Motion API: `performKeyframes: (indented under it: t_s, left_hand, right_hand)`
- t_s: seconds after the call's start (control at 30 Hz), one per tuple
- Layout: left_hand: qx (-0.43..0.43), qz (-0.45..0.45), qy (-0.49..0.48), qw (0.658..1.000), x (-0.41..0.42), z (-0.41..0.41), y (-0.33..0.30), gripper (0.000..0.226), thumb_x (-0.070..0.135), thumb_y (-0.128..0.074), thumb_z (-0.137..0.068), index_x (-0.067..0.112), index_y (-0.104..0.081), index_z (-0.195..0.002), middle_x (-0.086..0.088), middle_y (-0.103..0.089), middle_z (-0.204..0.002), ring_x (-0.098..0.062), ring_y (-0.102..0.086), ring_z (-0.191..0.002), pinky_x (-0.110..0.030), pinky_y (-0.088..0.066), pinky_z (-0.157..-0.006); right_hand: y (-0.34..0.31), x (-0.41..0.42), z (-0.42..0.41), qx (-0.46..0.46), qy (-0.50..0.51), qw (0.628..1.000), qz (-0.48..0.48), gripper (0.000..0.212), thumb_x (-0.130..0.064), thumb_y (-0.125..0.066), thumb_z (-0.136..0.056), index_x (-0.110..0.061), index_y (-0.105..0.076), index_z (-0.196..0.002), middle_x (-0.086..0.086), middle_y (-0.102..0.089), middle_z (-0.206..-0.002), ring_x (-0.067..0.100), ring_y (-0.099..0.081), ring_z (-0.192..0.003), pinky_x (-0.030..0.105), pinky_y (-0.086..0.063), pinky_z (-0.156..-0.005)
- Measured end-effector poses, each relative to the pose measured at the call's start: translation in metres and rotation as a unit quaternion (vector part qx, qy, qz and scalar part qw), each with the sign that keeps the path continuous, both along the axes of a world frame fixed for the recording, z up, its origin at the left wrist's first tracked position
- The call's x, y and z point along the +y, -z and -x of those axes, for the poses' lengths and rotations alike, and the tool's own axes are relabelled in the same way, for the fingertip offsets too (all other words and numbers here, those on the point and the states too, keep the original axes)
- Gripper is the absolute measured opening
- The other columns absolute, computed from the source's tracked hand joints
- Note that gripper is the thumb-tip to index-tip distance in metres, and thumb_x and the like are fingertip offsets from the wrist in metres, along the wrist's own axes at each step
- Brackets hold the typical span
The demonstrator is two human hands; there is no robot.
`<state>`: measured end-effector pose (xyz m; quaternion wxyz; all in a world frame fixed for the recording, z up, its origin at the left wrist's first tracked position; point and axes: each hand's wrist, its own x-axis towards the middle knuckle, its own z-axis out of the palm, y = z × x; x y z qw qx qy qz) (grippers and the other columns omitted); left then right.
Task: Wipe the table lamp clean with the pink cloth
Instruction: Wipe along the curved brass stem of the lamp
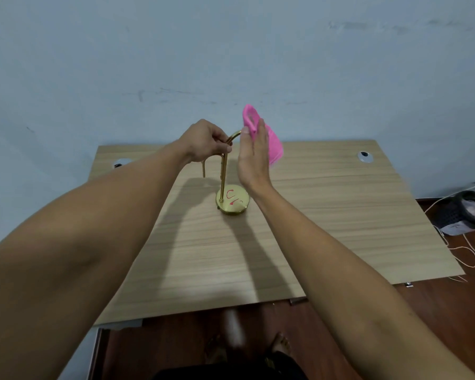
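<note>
Head view, lamp: the slim gold-coloured metal table lamp stood upright near the middle of the light wood-grain table, its round brass base flat on the top and marked with red scribbles.
Head view, long axis: the stem ran vertically from the base, then curved over at the top in an arch; a short end hung down on the left side of the arch.
Head view, left hand: the left hand was closed around the top of the arch, fingers pinching the tube, apparently steadying the lamp.
Head view, right hand: the right hand was held flat and upright, thumb pressing the bright pink fabric cloth against the palm; fingers were extended rather than curled.
Head view, key relation: the cloth lay just to the right of the arch, near its curved top but seemingly not yet touching; the stem lay to the left of the right palm and below it.
Head view, nearer hand: the left was already on the lamp; the cloth hand was just beside it.
Head view, judgement: the cloth probably needed to travel leftward onto the arch, then down along the stem toward the marked base.
Head view, containers: a dark mesh basket sat on the floor at right, with something pale pink inside; what it was could not be told.
</note>
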<state>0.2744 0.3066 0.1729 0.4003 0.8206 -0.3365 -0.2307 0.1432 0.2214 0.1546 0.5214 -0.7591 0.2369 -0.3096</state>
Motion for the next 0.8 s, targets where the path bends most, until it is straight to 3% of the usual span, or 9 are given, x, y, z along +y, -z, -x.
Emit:
performKeyframes:
  t_s: [0.1, 0.2, 0.3, 0.4, 0.5, 0.57, 0.63, 0.73, 0.8]
  left_hand:
    - [-0.018, 0.006, -0.002, 1.000, 0.001, 0.001, 0.000, 0.007, 0.007, -0.078, -0.086, 0.001, -0.078, -0.089, -0.008, -0.078, -0.078, -0.008, -0.067, -0.067, -0.029, -0.060, -0.077]
    - [-0.032, 0.003, -0.003, 0.999, 0.004, 0.002, 0.002, 0.007, 0.002, -0.072, -0.088, 0.003, -0.075, -0.082, 0.012, -0.061, -0.053, 0.005, -0.052, -0.046, -0.019, -0.050, -0.063]
    - [-0.016, 0.015, 0.000, 1.000, 0.005, 0.003, 0.005, 0.003, 0.008, -0.079, -0.085, 0.009, -0.077, -0.082, 0.000, -0.070, -0.068, -0.003, -0.061, -0.058, -0.022, -0.053, -0.066]
    - [-0.003, 0.019, -0.008, 1.000, 0.004, 0.003, 0.006, 0.007, 0.009, -0.082, -0.084, 0.014, -0.077, -0.084, -0.005, -0.073, -0.075, 0.000, -0.063, -0.056, -0.014, -0.051, -0.060]
    - [-0.001, 0.027, -0.015, 1.000, 0.005, 0.005, 0.007, 0.003, 0.009, -0.080, -0.085, 0.008, -0.079, -0.088, -0.007, -0.074, -0.077, 0.001, -0.063, -0.056, -0.013, -0.049, -0.060]
    - [0.006, 0.038, -0.019, 0.999, 0.005, 0.006, 0.010, 0.008, 0.009, -0.081, -0.083, 0.006, -0.080, -0.091, -0.011, -0.077, -0.081, -0.010, -0.069, -0.068, -0.022, -0.054, -0.069]
    - [0.019, 0.041, -0.023, 0.999, 0.005, 0.008, 0.012, 0.010, 0.009, -0.083, -0.081, 0.007, -0.079, -0.090, -0.009, -0.076, -0.077, -0.012, -0.067, -0.066, -0.023, -0.052, -0.068]
    - [0.013, 0.035, -0.021, 0.999, 0.005, 0.012, 0.012, 0.013, 0.007, -0.080, -0.080, -0.001, -0.077, -0.089, -0.007, -0.067, -0.066, -0.008, -0.055, -0.049, -0.025, -0.048, -0.063]
    - [0.003, 0.040, -0.030, 0.999, 0.004, 0.015, 0.013, 0.014, 0.004, -0.078, -0.080, -0.006, -0.075, -0.090, -0.011, -0.065, -0.068, -0.007, -0.054, -0.047, -0.028, -0.049, -0.064]
  right_hand:
    - [0.008, 0.014, -0.006, 0.050, -0.024, 0.998, 0.015, 0.055, -0.030, -0.038, -0.112, -0.023, -0.022, -0.164, -0.002, 0.008, -0.174, 0.016, 0.015, -0.159, 0.039, 0.006, -0.129]
    - [0.021, 0.011, -0.005, 0.047, -0.065, 0.988, 0.129, 0.054, -0.028, -0.037, -0.110, -0.018, -0.029, -0.163, -0.003, 0.005, -0.175, 0.016, 0.015, -0.159, 0.034, 0.002, -0.129]
    - [0.021, 0.008, -0.010, 0.029, -0.012, 0.998, 0.054, 0.052, -0.029, -0.037, -0.111, -0.016, -0.030, -0.162, -0.002, -0.004, -0.175, 0.013, 0.005, -0.160, 0.037, -0.005, -0.130]
    - [0.011, 0.006, -0.018, 0.026, 0.048, 0.997, -0.056, 0.052, -0.043, -0.036, -0.108, -0.032, -0.035, -0.159, -0.009, -0.007, -0.174, 0.012, -0.006, -0.160, 0.058, -0.034, -0.120]
    - [0.020, 0.009, -0.017, 0.000, 0.015, 1.000, 0.001, 0.055, -0.041, -0.037, -0.108, -0.033, -0.026, -0.161, -0.006, -0.010, -0.174, 0.017, -0.008, -0.160, 0.058, -0.031, -0.122]
    - [0.028, 0.009, -0.017, -0.011, 0.002, 1.000, 0.008, 0.051, -0.049, -0.037, -0.106, -0.055, -0.026, -0.155, -0.011, -0.007, -0.174, 0.028, -0.028, -0.155, 0.063, -0.037, -0.117]
    - [0.024, 0.008, -0.025, 0.010, 0.039, 0.997, -0.060, 0.041, -0.064, -0.035, -0.097, -0.077, -0.029, -0.135, -0.015, -0.018, -0.168, 0.029, -0.049, -0.127, 0.066, -0.045, -0.108]
    - [0.006, 0.005, -0.043, -0.003, 0.090, 0.972, -0.217, 0.058, -0.064, -0.036, -0.091, -0.044, -0.043, -0.146, -0.005, -0.042, -0.141, 0.023, -0.048, -0.122, 0.045, -0.039, -0.109]
    - [-0.007, 0.002, -0.051, -0.018, 0.103, 0.954, -0.280, 0.058, -0.064, -0.039, -0.087, -0.029, -0.058, -0.129, -0.007, -0.051, -0.136, 0.016, -0.048, -0.128, 0.038, -0.034, -0.113]
